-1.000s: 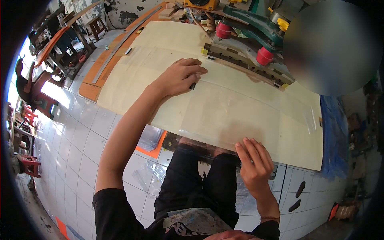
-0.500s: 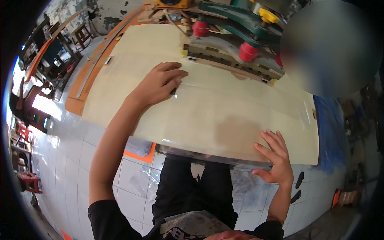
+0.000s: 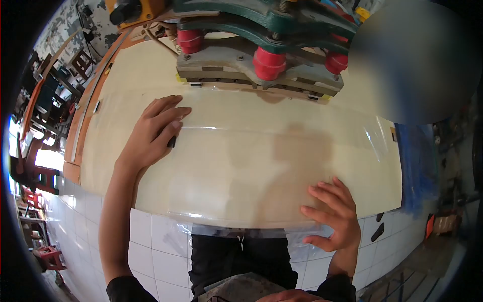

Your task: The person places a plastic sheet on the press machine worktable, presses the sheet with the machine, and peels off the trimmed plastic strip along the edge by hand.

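Easy to pucker or skew the thin, clear plastic sheet on the cream-covered surface, near side of the green metal press, with a sideways drag of the left hand (fingers bent, loosely together, small black block by the thumb). Could snag the near edge with the right hand too: fingers spread, can't tell if touching. Count: one sheet, one press, two hands, at least three red cylinders.
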Tool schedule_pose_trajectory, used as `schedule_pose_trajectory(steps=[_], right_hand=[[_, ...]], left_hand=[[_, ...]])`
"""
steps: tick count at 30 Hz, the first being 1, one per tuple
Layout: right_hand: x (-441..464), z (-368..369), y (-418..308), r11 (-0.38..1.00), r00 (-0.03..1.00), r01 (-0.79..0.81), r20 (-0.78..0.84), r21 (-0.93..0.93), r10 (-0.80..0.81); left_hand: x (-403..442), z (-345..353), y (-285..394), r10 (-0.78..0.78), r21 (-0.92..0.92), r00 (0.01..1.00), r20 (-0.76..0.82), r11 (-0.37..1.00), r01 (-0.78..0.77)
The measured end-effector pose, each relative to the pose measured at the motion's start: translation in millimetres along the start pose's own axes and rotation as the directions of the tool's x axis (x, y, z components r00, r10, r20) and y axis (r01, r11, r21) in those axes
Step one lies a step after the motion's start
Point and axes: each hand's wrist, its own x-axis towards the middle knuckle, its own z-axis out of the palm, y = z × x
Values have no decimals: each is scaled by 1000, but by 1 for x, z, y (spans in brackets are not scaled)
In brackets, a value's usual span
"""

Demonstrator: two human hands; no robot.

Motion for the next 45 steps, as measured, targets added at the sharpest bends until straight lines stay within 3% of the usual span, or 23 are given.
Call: schedule_pose_trajectory(steps=[33, 36, 45], right_hand=[[3, -1, -7, 992, 992, -127, -11, 11, 127], [0, 3, -3, 996, 996, -89, -24, 0, 89], [1, 6, -6, 993, 993, -114, -40, 18, 114]], left_hand=[[2, -5, 0, -41, 24, 999, 19, 999, 40], [3, -9, -2, 65, 54, 997, 47, 996, -67], [0, -10, -8, 77, 89, 996, 53, 993, -81]])
